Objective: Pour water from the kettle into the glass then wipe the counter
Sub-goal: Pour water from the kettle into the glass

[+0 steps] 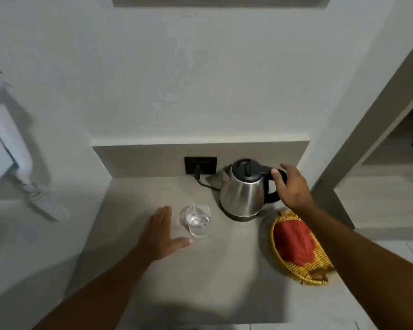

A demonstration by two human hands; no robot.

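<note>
A steel kettle with a black lid and black handle stands on its base at the back of the grey counter. My right hand curls over the handle, fingers apart and not closed around it. A clear glass stands left of the kettle; I cannot tell how much water it holds. My left hand lies flat and open on the counter just left of the glass, thumb pointing under it, not touching it. A red cloth lies in a yellow woven basket at the right.
The kettle's black cord runs to a black wall socket behind it. A white wall-mounted hair dryer with a coiled cord hangs at the far left. A wall corner and shelf opening stand to the right.
</note>
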